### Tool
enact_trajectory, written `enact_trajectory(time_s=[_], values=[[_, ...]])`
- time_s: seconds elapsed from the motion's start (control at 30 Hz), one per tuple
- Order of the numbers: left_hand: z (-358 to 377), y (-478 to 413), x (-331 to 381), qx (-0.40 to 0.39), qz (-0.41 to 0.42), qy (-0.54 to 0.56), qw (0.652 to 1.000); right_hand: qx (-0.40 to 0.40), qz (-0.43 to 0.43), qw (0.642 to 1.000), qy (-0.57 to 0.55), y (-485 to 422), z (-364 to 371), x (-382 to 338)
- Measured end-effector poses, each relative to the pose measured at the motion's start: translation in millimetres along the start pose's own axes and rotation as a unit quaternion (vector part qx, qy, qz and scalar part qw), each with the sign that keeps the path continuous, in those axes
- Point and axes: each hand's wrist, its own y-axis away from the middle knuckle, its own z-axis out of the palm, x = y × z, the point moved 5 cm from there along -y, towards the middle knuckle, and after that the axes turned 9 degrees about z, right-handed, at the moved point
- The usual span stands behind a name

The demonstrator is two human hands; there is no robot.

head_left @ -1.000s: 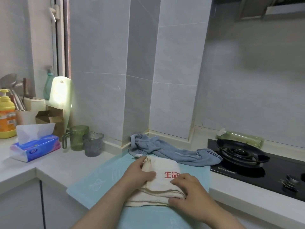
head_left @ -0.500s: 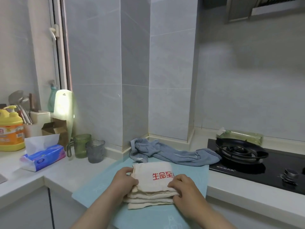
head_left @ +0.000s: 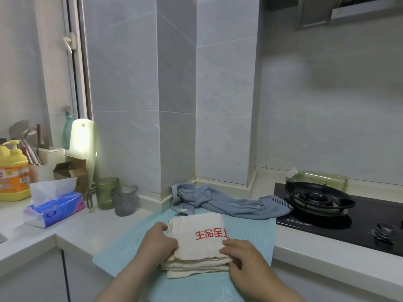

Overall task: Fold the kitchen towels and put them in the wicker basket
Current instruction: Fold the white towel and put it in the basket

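— What changed with the cream towel [head_left: 196, 225]?
— It's now stacked square on the teal mat [head_left: 250, 227], with more red lettering showing. The left hand [head_left: 158, 240] has slid off the top to grip its left edge, and the right hand [head_left: 246, 258] pinches its near right corner.

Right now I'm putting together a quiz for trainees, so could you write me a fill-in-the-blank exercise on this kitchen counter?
1. The left hand and right hand hold the cream towel, whose printed characters are ____.
2. Behind it the blue towel lies crumpled, not yet ____.
3. The tissue pack lies to the ____ of the mat.

Missing words: red; folded; left.
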Motion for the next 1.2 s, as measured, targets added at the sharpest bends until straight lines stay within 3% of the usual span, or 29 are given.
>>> enact_trajectory(time_s=[0.1, 0.2, 0.3, 0.4, 0.57, 0.87, 0.97, 1.03, 1.1, 1.2], values=[[-18.2, -9.3, 24.9, 0.054, 0.143, -0.094, 0.984, 0.028, 0.02, 0.996, -0.088, -9.6, -17.1, -1.7], [-8.6, -14.3, 54.9, -0.037, 0.218, -0.122, 0.968, 0.076, 0.066, 0.991, -0.084, -32.3, -32.9, -5.3], [23.2, -22.8, 55.0, -0.155, 0.232, -0.245, 0.929, 0.024, 0.047, 0.998, 0.029, -55.7, -24.7, -17.3], [44.8, -34.4, 33.8, -0.205, 0.21, -0.337, 0.895, -0.058, 0.05, 0.994, 0.083, -70.7, -7.7, -21.2], [52.5, -44.8, 12.6, -0.234, 0.194, -0.326, 0.895, -0.153, 0.089, 0.975, 0.136, -72.3, 15.5, -14.0], [57.1, -50.4, -2.3, -0.231, 0.201, -0.301, 0.903, -0.198, 0.111, 0.962, 0.151, -73.7, 21.8, -7.7], [56.6, -49.8, -1.4, -0.231, 0.201, -0.293, 0.906, -0.17, 0.12, 0.975, 0.082, -70.0, 19.6, -7.1], [56.5, -47.5, 0.6, -0.229, 0.202, -0.293, 0.906, -0.086, 0.169, 0.982, 0.018, -66.0, 12.3, -3.2], [55.3, -43.9, 3.3, -0.218, 0.203, -0.299, 0.907, 0.002, 0.235, 0.968, 0.09, -61.0, 1.5, -2.3], [52.6, -38.3, 6.6, -0.2, 0.2, -0.301, 0.911, 0.001, 0.27, 0.944, 0.188, -59.0, 0.7, -11.1]])
